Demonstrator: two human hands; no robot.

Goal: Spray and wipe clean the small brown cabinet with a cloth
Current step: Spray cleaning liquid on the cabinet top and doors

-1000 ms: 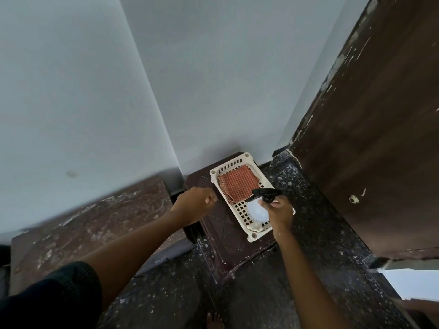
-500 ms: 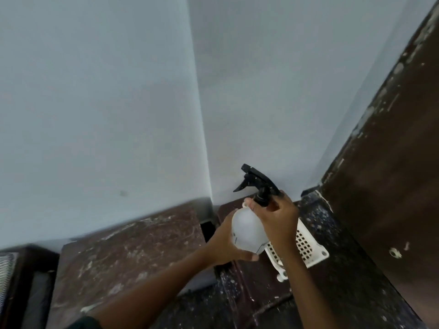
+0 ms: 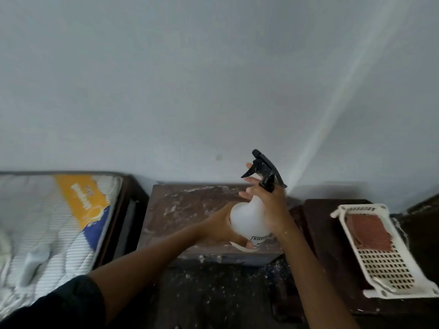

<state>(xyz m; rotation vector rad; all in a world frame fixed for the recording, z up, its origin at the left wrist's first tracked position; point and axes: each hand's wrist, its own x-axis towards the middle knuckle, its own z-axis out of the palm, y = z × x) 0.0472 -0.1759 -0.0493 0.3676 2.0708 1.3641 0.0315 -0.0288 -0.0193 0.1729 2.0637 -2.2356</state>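
A white spray bottle (image 3: 247, 217) with a black trigger head is held upright over the small brown cabinet (image 3: 190, 207), whose top is streaked with white dust. My right hand (image 3: 273, 207) grips the bottle's neck, fingers near the trigger. My left hand (image 3: 223, 229) cups the bottle's base from the left. A reddish-brown cloth (image 3: 370, 231) lies folded in a white plastic basket (image 3: 392, 269) to the right.
The basket rests on a dark low stand (image 3: 327, 233) right of the cabinet. A mattress (image 3: 47, 222) in a dark bed frame lies to the left. A pale wall runs behind everything. The dark floor (image 3: 213, 293) is speckled with white.
The bottle came out of the basket and now sits over the brown cabinet, with my left hand joining at its base. My view has swung left, bringing the mattress into sight.
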